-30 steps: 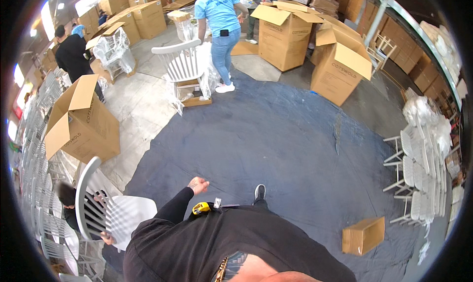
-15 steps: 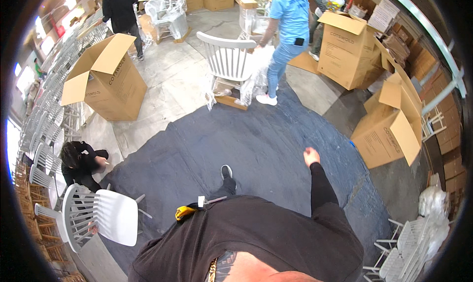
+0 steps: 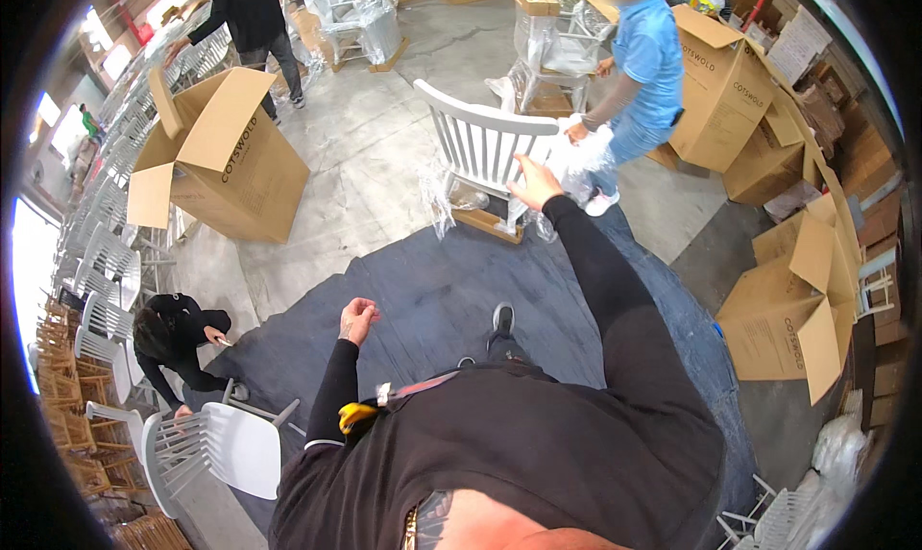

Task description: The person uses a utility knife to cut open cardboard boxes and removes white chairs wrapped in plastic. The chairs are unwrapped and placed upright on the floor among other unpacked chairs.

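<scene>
My right hand [image 3: 538,183] reaches forward with its fingers apart, in front of a white spindle-back chair [image 3: 485,116]. Whether the fingertips touch the chair cannot be made out. Clear plastic wrap [image 3: 434,199] hangs about the chair's lower part, and a cardboard piece [image 3: 488,225] lies at its base. My left hand [image 3: 358,319] is held out over the dark floor covering [image 3: 413,281], its fingers curled in and nothing visible in them. A person in a blue shirt [image 3: 650,55] stands beyond the chair, one hand at its right side among the plastic.
A tall open carton [image 3: 250,180] stands at the left, and more open cartons [image 3: 783,319] line the right. At the lower left a person in black [image 3: 173,334] crouches beside a white chair [image 3: 245,444]. Wrapped chairs [image 3: 355,22] stand farther back. Rows of chairs fill the left side.
I have stepped closer to the wrapped chair. My right hand has moved forward to it and its fingers have spread. My left hand has come into view. The person in blue has turned toward the chair.
</scene>
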